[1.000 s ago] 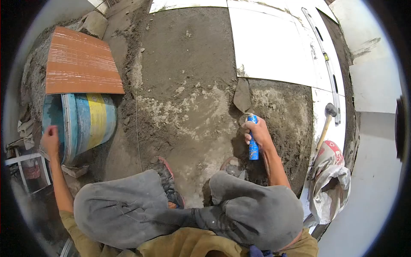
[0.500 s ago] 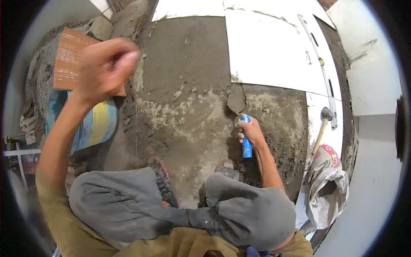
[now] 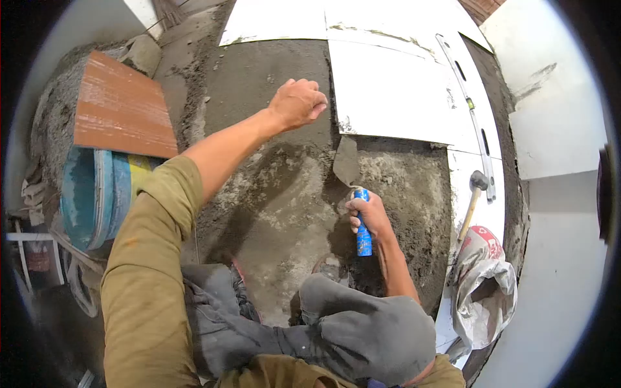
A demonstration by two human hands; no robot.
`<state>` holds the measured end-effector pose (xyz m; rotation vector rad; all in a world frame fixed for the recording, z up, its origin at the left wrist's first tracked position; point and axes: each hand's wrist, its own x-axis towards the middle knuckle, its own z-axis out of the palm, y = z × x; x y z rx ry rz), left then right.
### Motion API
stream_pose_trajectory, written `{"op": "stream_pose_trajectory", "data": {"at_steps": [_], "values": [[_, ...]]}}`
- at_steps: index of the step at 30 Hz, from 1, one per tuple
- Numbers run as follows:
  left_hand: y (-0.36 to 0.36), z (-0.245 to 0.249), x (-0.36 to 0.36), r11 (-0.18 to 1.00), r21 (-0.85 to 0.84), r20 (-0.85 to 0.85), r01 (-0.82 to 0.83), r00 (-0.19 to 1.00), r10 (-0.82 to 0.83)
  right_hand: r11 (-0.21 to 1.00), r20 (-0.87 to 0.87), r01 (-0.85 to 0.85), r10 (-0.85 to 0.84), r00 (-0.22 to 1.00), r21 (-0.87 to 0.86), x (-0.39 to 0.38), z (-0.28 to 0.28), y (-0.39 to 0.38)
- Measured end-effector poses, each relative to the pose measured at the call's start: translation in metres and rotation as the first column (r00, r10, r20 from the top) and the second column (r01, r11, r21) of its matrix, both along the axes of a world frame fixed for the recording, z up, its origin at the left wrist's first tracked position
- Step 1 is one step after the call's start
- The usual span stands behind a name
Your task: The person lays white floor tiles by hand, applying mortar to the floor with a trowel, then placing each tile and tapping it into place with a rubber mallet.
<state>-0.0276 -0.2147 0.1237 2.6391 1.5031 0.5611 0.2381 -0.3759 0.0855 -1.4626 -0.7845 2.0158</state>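
Observation:
My right hand (image 3: 370, 213) grips the blue handle (image 3: 364, 240) of a trowel. Its grey, mortar-coated blade (image 3: 347, 161) points away from me, close to the corner of a white tile (image 3: 391, 90). My left hand (image 3: 297, 103) is held out over the smoothed grey mortar (image 3: 268, 68), left of that tile. Its fingers are curled into a fist, and whatever may be inside them is hidden. Rough, patchy mortar (image 3: 272, 207) covers the ground between my feet and the smoothed part.
On the right-hand tiles lie a long spirit level (image 3: 477, 123) and a mallet (image 3: 477, 184). Near it stands an opened sack (image 3: 485, 284) by the wall. To the left are a blue bucket (image 3: 81, 200), a brown tile (image 3: 123, 107) and a concrete block (image 3: 142, 55).
My left hand has swung right, from above the brown tile to over the smoothed mortar. The right hand keeps its hold on the trowel at nearly the same spot. The view has shifted slightly.

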Motion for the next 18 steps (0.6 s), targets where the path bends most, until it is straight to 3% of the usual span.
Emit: {"op": "stream_pose_trajectory", "data": {"at_steps": [2, 6, 7, 10, 12, 17, 18], "values": [[0.013, 0.004, 0.029, 0.996, 0.062, -0.034, 0.063, 0.998, -0.061, 1.000, 0.033, 0.004, -0.005, 0.999, 0.020, -0.001, 0.004, -0.001], [0.015, 0.036, 0.110, 0.978, -0.206, -0.429, 0.045, 0.894, -0.132, 0.998, 0.042, -0.014, 0.011, 0.999, 0.064, -0.004, 0.018, -0.002], [0.018, 0.029, 0.121, 0.979, -0.179, -0.411, 0.103, 0.896, -0.169, 0.997, 0.041, -0.023, 0.020, 0.999, 0.073, -0.003, 0.018, 0.000], [0.027, 0.026, 0.148, 0.943, -0.306, -0.475, 0.134, 0.836, -0.273, 0.997, 0.031, -0.001, -0.002, 1.000, 0.080, -0.002, 0.037, 0.006], [0.034, 0.015, 0.157, 0.962, -0.203, -0.591, 0.183, 0.761, -0.269, 0.997, 0.031, 0.013, -0.016, 0.999, 0.077, -0.001, 0.047, 0.008], [0.052, 0.036, 0.158, 0.955, -0.165, -0.552, 0.247, 0.779, -0.297, 0.993, 0.024, -0.058, 0.056, 0.998, 0.102, 0.008, 0.063, 0.018], [0.054, 0.046, 0.159, 0.960, -0.164, -0.565, 0.228, 0.776, -0.281, 0.991, 0.095, -0.080, 0.069, 0.993, 0.108, 0.013, 0.065, 0.020]]}}
